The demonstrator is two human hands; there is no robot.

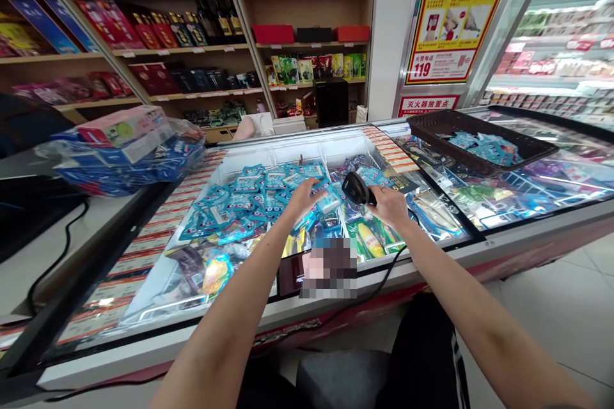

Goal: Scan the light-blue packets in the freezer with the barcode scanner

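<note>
My right hand (389, 206) grips a black handheld barcode scanner (355, 188), its head pointing left toward my other hand. Between the thumb and fingers of my left hand (302, 199) is a small blue packet (329, 202), just in front of the scanner. Below and left of it, many similar blue packets (247, 198) lie heaped on top of the chest freezer (167, 268). A black cable (384, 278) runs down from the scanner across the front edge. Near that edge lies a dark flat object (290, 273), partly blurred out.
A dark plastic basket (537, 152) with blue packets rests on the freezer at right. Plastic-wrapped boxes (125, 153) sit at left, beside a black cord (67, 239). Behind stand shelves (201, 51) of boxes and bottles. A grey stool seat (343, 377) is below.
</note>
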